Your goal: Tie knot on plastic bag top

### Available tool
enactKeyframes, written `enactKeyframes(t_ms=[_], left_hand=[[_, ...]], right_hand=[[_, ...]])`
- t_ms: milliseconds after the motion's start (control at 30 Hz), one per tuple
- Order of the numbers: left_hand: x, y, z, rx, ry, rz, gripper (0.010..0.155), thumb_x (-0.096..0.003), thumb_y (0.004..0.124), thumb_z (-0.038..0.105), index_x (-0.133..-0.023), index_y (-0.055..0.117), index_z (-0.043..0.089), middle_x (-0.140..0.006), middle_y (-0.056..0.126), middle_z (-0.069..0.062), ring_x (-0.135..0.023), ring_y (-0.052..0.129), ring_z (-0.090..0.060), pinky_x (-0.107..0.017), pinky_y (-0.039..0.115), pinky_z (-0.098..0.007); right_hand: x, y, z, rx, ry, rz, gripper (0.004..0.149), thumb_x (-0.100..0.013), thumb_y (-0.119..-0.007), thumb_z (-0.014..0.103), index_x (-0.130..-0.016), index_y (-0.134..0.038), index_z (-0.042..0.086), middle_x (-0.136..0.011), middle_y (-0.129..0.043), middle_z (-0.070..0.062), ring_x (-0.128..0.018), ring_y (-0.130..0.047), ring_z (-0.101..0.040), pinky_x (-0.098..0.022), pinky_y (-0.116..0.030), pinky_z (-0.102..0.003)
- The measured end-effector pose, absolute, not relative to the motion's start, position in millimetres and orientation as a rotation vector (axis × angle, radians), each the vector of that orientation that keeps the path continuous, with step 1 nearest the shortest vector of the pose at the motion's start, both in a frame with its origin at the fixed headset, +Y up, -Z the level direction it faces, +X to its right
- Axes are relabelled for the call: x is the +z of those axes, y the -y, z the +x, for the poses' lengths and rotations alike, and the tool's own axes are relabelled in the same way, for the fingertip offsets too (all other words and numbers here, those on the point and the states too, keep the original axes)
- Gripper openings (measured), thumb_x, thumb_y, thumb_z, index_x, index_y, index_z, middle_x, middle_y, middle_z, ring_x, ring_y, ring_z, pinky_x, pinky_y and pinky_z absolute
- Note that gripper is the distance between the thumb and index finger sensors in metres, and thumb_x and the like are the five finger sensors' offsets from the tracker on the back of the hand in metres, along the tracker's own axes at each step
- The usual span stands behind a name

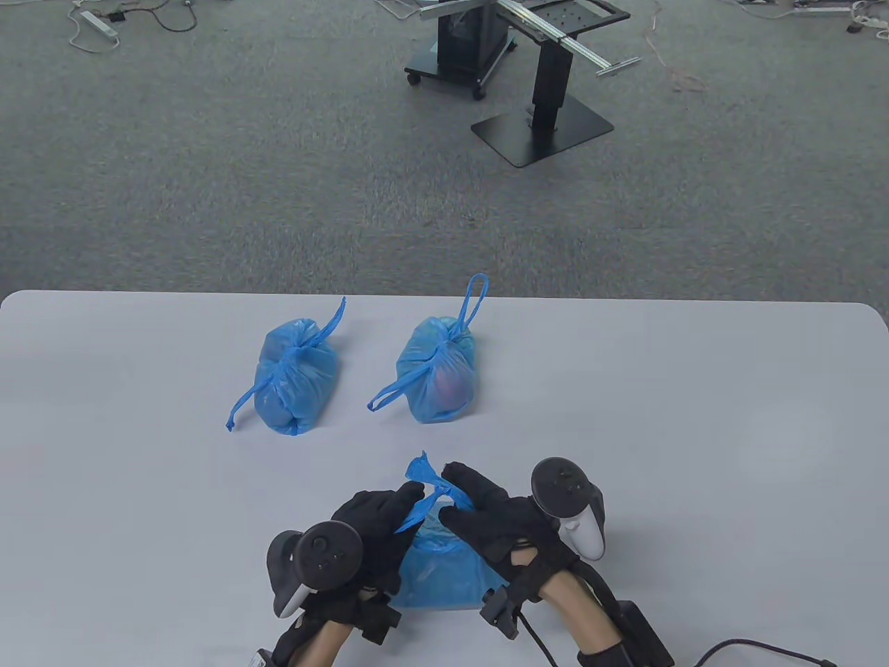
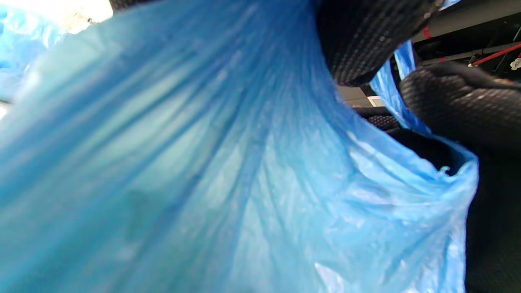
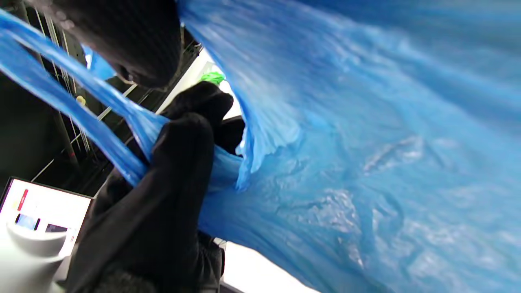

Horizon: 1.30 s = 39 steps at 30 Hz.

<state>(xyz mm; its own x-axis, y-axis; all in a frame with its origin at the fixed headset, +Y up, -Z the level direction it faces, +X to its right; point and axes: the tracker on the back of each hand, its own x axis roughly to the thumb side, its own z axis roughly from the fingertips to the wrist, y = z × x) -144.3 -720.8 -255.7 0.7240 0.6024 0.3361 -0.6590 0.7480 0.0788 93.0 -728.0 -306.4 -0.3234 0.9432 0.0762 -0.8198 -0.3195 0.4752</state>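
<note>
A blue plastic bag (image 1: 444,573) stands on the white table (image 1: 694,451) at the front middle, between my two hands. My left hand (image 1: 378,521) grips one twisted handle strip of the bag near its top. My right hand (image 1: 479,511) pinches the other handle strip (image 1: 427,476), which sticks up and away from me. The two strips cross between the hands. The bag's film fills the left wrist view (image 2: 228,171) and the right wrist view (image 3: 366,162), where a stretched strip (image 3: 73,101) runs past my gloved fingers (image 3: 179,162).
Two other blue bags with tied tops lie further back on the table, one at the left (image 1: 297,379) and one at the middle (image 1: 441,372). Beyond the table's far edge is grey carpet with a black stand (image 1: 545,104).
</note>
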Motion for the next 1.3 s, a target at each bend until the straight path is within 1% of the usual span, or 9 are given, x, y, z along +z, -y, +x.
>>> enactKeyframes(t_ms=[267, 467, 567, 633, 767, 900, 1000, 1100, 1300], left_hand=[[-256.3, 721.9, -144.1, 0.691, 0.297, 0.18, 0.052, -0.0511, 0.082, 0.045, -0.099, 0.082, 0.025, -0.084, 0.098, 0.003, -0.084, 0.098, -0.027, -0.072, 0.07, -0.056], [-255.8, 721.9, -139.9, 0.643, 0.309, 0.174, 0.052, -0.0511, 0.081, 0.046, -0.099, 0.082, 0.025, -0.084, 0.098, 0.003, -0.084, 0.097, -0.027, -0.072, 0.069, -0.056], [-255.0, 721.7, -137.0, 0.61, 0.317, 0.175, 0.052, -0.051, 0.081, 0.046, -0.099, 0.082, 0.025, -0.084, 0.098, 0.003, -0.084, 0.098, -0.027, -0.072, 0.07, -0.056], [-254.8, 721.9, -135.2, 0.616, 0.322, 0.168, 0.053, -0.0508, 0.081, 0.047, -0.099, 0.082, 0.025, -0.084, 0.098, 0.003, -0.085, 0.097, -0.027, -0.072, 0.069, -0.056], [-254.8, 722.5, -134.2, 0.628, 0.319, 0.15, 0.056, -0.0498, 0.081, 0.051, -0.1, 0.081, 0.025, -0.086, 0.097, 0.002, -0.086, 0.096, -0.028, -0.073, 0.068, -0.057], [-257.2, 725.6, -136.4, 0.641, 0.297, 0.089, 0.064, -0.0489, 0.08, 0.057, -0.105, 0.075, 0.026, -0.094, 0.091, 0.002, -0.093, 0.09, -0.029, -0.075, 0.065, -0.057], [-258.9, 728.1, -138.7, 0.68, 0.299, 0.025, 0.072, -0.0478, 0.08, 0.061, -0.11, 0.064, 0.028, -0.104, 0.08, 0.003, -0.1, 0.083, -0.03, -0.077, 0.062, -0.059], [-261.3, 728.7, -140.5, 0.769, 0.358, -0.051, 0.082, -0.0471, 0.081, 0.063, -0.115, 0.048, 0.031, -0.114, 0.064, 0.005, -0.108, 0.07, -0.03, -0.08, 0.053, -0.062], [-263.2, 730.0, -141.6, 0.977, 0.463, -0.181, 0.092, -0.0463, 0.083, 0.066, -0.118, 0.033, 0.035, -0.122, 0.045, 0.009, -0.118, 0.048, -0.032, -0.082, 0.037, -0.066]], right_hand=[[-301.7, 722.5, 86.2, 1.946, -0.436, 0.511, 0.093, -0.041, -0.083, 0.059, -0.106, -0.032, 0.017, -0.076, -0.069, 0.006, -0.067, -0.076, -0.024, -0.074, -0.051, -0.058], [-295.3, 714.6, 83.0, 2.043, -0.376, 0.55, 0.098, -0.038, -0.083, 0.064, -0.107, -0.031, 0.019, -0.077, -0.068, 0.005, -0.068, -0.074, -0.026, -0.075, -0.048, -0.059], [-293.0, 711.9, 81.5, 2.081, -0.346, 0.551, 0.095, -0.037, -0.083, 0.065, -0.107, -0.037, 0.022, -0.076, -0.069, 0.004, -0.068, -0.074, -0.027, -0.075, -0.048, -0.06], [-291.1, 711.1, 80.6, 2.107, -0.31, 0.551, 0.087, -0.038, -0.081, 0.065, -0.107, -0.045, 0.027, -0.075, -0.071, 0.004, -0.067, -0.075, -0.027, -0.075, -0.048, -0.06], [-289.0, 709.1, 79.3, 2.078, -0.233, 0.542, 0.067, -0.042, -0.078, 0.059, -0.102, -0.064, 0.032, -0.069, -0.077, 0.003, -0.063, -0.079, -0.028, -0.075, -0.051, -0.059], [-288.4, 704.8, 81.3, 2.031, -0.177, 0.534, 0.056, -0.044, -0.078, 0.054, -0.093, -0.08, 0.027, -0.063, -0.082, 0.001, -0.057, -0.082, -0.029, -0.073, -0.055, -0.058], [-288.9, 705.3, 82.4, 2.0, -0.191, 0.542, 0.056, -0.043, -0.077, 0.055, -0.089, -0.086, 0.025, -0.06, -0.085, 0.001, -0.055, -0.084, -0.029, -0.072, -0.057, -0.058], [-291.8, 707.9, 83.6, 1.937, -0.262, 0.568, 0.058, -0.044, -0.074, 0.059, -0.087, -0.088, 0.023, -0.059, -0.086, 0.001, -0.054, -0.085, -0.029, -0.071, -0.058, -0.058], [-295.5, 714.8, 85.5, 1.798, -0.43, 0.573, 0.06, -0.046, -0.069, 0.06, -0.09, -0.085, 0.022, -0.061, -0.085, 0.001, -0.055, -0.085, -0.03, -0.071, -0.057, -0.059]])
